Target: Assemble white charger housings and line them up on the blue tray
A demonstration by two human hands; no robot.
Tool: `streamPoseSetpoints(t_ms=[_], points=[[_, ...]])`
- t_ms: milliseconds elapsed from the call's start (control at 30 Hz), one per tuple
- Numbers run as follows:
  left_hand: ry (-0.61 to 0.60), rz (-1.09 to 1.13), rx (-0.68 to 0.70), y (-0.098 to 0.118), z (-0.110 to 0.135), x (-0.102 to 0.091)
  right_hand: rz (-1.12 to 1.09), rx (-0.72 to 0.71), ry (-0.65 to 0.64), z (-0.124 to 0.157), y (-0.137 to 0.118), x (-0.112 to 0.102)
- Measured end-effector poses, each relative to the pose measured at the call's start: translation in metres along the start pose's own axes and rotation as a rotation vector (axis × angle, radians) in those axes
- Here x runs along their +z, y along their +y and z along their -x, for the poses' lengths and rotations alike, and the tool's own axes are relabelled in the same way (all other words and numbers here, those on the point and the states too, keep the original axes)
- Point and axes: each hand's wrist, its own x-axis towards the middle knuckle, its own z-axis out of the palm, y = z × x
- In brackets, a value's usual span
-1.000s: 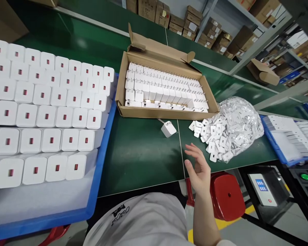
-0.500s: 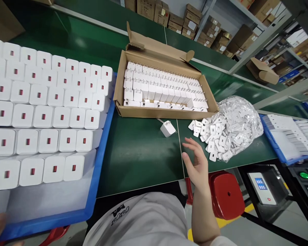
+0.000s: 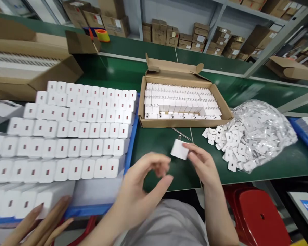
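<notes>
My right hand (image 3: 205, 165) pinches a white plug-in charger (image 3: 179, 150) by its lower corner, just above the green table (image 3: 159, 143). My left hand (image 3: 146, 177) hovers a little left of the charger, fingers curved and apart, blurred, with nothing seen in it. Behind them an open cardboard box (image 3: 184, 123) holds rows of white chargers with prongs up. To the right lies a clear plastic bag (image 3: 259, 131) spilling small white parts.
A blue tray (image 3: 132, 143) at left carries rows of white chargers (image 3: 79, 130). Another person's fingers (image 3: 41, 218) rest at the tray's near edge. A thin metal tool (image 3: 181, 134) lies before the box. A red stool (image 3: 256, 215) stands lower right; a large carton (image 3: 41, 68) at far left.
My right hand moved forward and picked up the loose charger from the table. My left hand came into view beside it. The camera tilted up and shifted left.
</notes>
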Motion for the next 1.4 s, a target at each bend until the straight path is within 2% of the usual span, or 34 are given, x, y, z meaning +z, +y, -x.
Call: streamPoseSetpoints(t_ms=[100,167,267,367,467,600,767,833,900,1000,1133,1300,1400], points=[[-0.13,-0.213,0.037,-0.01,-0.008,0.001,-0.365,0.128,-0.119,0.011,-0.01,0.001],[-0.186,-0.224,0.001,-0.017,-0.01,0.003,-0.502,0.21,-0.18,0.017,-0.013,0.007],[-0.198,-0.177,-0.062,-0.023,-0.008,0.002,-0.643,0.312,-0.211,0.021,-0.014,0.018],[-0.157,-0.106,-0.102,-0.024,-0.006,-0.001,-0.689,0.336,-0.227,0.023,-0.012,0.029],[-0.105,0.008,-0.156,-0.023,-0.007,-0.004,-0.609,0.277,-0.279,0.025,-0.011,0.033],[-0.077,0.118,-0.181,-0.021,-0.008,-0.007,-0.298,0.124,-0.308,0.029,-0.01,0.028],[-0.174,0.218,-0.267,-0.017,-0.009,-0.008,0.123,-0.171,-0.122,0.027,-0.016,0.021],[-0.226,0.215,-0.306,-0.017,-0.009,-0.008,0.231,-0.268,-0.15,0.024,-0.02,0.02],[-0.253,0.204,-0.318,-0.019,-0.009,-0.009,0.317,-0.34,-0.235,0.02,-0.023,0.021],[-0.259,0.177,-0.314,-0.021,-0.01,-0.01,0.349,-0.393,-0.267,0.017,-0.023,0.022],[-0.253,0.147,-0.299,-0.02,-0.011,-0.011,0.291,-0.404,-0.128,0.019,-0.02,0.022],[-0.401,0.209,-0.288,-0.019,-0.008,-0.008,0.331,-0.431,-0.077,0.022,-0.018,0.021],[-0.413,0.231,-0.265,-0.022,-0.01,-0.005,0.351,-0.46,-0.074,0.023,-0.019,0.022]])
